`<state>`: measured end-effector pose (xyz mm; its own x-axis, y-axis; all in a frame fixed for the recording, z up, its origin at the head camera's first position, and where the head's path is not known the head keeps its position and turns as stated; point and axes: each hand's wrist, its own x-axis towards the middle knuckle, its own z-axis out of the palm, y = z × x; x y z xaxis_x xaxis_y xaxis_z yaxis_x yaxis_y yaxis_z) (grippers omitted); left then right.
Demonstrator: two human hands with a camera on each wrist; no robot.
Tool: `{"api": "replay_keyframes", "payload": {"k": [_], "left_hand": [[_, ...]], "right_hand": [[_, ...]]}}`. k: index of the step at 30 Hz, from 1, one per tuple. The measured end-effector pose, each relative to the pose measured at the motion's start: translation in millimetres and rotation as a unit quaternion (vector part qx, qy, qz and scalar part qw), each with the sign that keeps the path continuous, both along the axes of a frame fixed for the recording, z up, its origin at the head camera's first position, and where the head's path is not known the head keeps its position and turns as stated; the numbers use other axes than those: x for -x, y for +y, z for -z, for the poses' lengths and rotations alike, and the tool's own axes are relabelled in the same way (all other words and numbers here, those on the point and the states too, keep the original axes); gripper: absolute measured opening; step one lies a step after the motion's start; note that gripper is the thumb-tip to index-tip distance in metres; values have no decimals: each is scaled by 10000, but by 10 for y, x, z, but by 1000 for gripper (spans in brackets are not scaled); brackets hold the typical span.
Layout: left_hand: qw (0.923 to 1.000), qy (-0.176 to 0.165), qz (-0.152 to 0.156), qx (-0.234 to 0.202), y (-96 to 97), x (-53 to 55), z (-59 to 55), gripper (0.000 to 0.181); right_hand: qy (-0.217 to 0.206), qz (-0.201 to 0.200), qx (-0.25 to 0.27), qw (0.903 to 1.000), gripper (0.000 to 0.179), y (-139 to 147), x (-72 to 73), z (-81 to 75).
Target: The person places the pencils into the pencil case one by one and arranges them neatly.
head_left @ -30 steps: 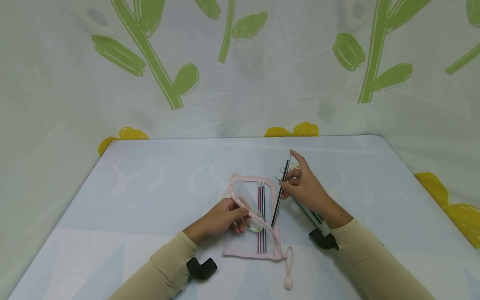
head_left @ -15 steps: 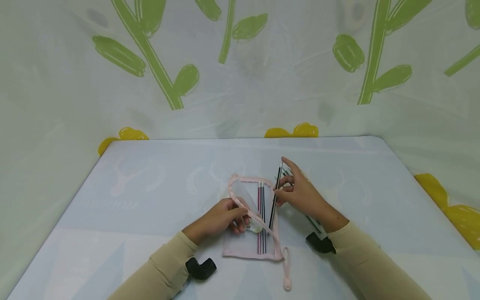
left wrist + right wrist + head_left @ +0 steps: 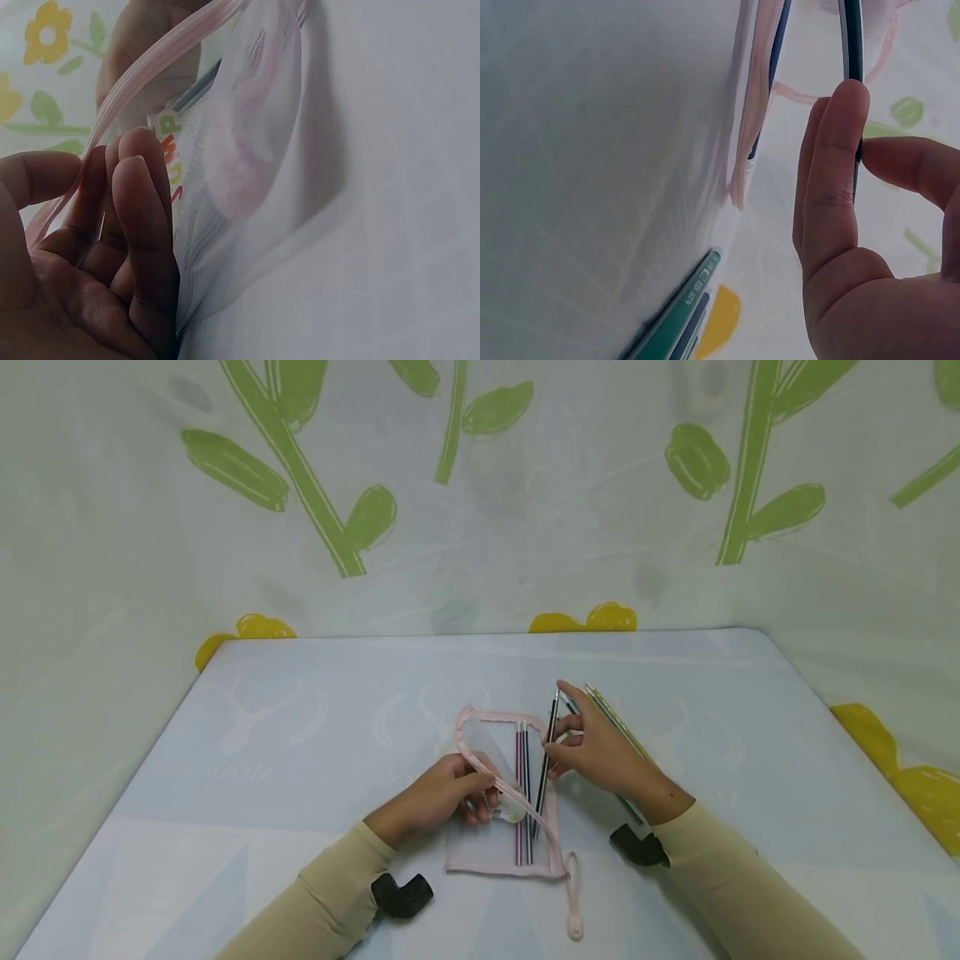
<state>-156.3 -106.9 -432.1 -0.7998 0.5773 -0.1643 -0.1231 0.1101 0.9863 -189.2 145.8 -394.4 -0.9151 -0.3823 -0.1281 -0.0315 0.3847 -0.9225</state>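
Observation:
A mesh zip pouch with pink trim [image 3: 504, 872] lies mid-table with its mouth open. My left hand [image 3: 456, 793] pinches the zip edge between thumb and index finger, holding it up; in the left wrist view, the pink zip [image 3: 142, 67] crosses behind the fingertips. Striped pencils [image 3: 519, 843] lie inside the pouch. Above its right side, my right hand [image 3: 603, 764] pinches a dark striped pencil [image 3: 542, 793], thumb against fingers, index finger at its top end. That pencil is tilted, its lower end within the pouch opening. The right wrist view shows the pencil [image 3: 853, 45] between thumb and fingers.
Several loose pencils [image 3: 617, 718] lie right of the pouch, partly under the right hand; a green one [image 3: 676, 311] shows in the right wrist view. A pink strap [image 3: 573, 902] hangs off the pouch's near right corner. The pale tabletop [image 3: 300, 760] meets a leaf-patterned backdrop [image 3: 510, 527].
My right hand has moved left and slightly down, bringing the pencil lower into the pouch opening. More loose pencils now show beside that hand. The left hand stays at the zip edge.

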Motion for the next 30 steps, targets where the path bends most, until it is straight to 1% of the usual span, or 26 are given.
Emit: {"api": "replay_keyframes", "payload": {"k": [6,16,21,26,30], "left_hand": [[10000,-3,-17,38,4,-5,-9,20],[10000,29,20,9,12,-6,-4,22],[10000,6,9,3,13,-9,-7,22],[10000,81,21,0,14,1,-15,22],[10000,30,6,50,16,-5,-14,21]], "right_hand": [[-25,-149,25,9999,95,-6,-5,9],[-142,-333,-269,9990,93,-11,-20,27],[-239,-370,-285,9986,93,-12,-14,30],[-257,-365,-433,9981,93,-26,-7,26],[-304,-369,-559,9973,93,-36,-7,45]]}}
